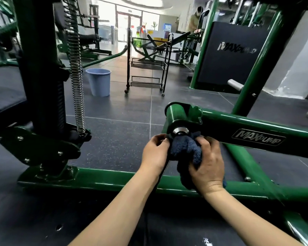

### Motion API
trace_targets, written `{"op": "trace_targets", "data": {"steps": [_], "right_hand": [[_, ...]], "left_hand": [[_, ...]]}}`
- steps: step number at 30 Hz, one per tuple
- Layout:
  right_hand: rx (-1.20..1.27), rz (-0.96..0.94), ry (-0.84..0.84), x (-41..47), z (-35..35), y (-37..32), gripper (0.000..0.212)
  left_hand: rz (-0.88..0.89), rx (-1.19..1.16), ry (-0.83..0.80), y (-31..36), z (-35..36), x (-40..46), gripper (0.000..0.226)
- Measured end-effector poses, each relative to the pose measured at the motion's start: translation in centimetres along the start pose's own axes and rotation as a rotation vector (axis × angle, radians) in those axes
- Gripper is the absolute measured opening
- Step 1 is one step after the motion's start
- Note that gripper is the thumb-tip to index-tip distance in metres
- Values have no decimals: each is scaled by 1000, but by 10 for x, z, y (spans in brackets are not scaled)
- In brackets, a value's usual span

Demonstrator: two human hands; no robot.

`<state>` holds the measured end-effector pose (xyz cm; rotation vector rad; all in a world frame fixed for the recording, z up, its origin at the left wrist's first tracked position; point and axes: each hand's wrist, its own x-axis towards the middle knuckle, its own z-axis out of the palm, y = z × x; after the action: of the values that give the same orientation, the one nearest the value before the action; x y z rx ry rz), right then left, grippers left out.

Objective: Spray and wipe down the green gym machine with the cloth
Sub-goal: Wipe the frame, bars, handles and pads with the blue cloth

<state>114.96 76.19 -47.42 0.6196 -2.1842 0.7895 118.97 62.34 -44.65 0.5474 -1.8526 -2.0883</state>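
**Both hands on the cloth, down at the pivot**

Right fingers (194,166) are curled tight into the cloth (185,150), bunching the dark blue towel up against the metal hub (179,130) at the end of the green bar (242,128). Left fingers (163,139) pinch the cloth's other edge, right beside that hub. So the left hand (154,153) and right hand (209,167) sit close together with the wad between them, part of it hanging down under the right palm.

The machine (114,180) is all around: a low green floor rail crossing under the forearms, a MAXPUMP badge (259,139) on the bar, a long spring (76,82) on the upright to the left.

Further back on the dark tiled floor there's a blue bucket (99,81) and, near it, a black wire cart (147,68) on wheels. Somebody else (196,20) stands way off by other equipment.
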Motion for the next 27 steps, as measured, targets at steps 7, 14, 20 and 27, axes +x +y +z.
{"op": "trace_targets", "data": {"steps": [7, 14, 20, 27], "right_hand": [[-159, -145, -174, -15, -15, 12, 53], [-152, -334, 93, 35, -39, -44, 53], [-492, -528, 117, 26, 2, -46, 36], [-545, -669, -130, -22, -1, 23, 32]], "left_hand": [[-109, 120, 36, -21, 1, -1, 16], [261, 130, 218, 17, -7, -3, 18], [219, 619, 158, 6, -24, -13, 32], [58, 799, -232, -16, -14, -31, 29]]}}
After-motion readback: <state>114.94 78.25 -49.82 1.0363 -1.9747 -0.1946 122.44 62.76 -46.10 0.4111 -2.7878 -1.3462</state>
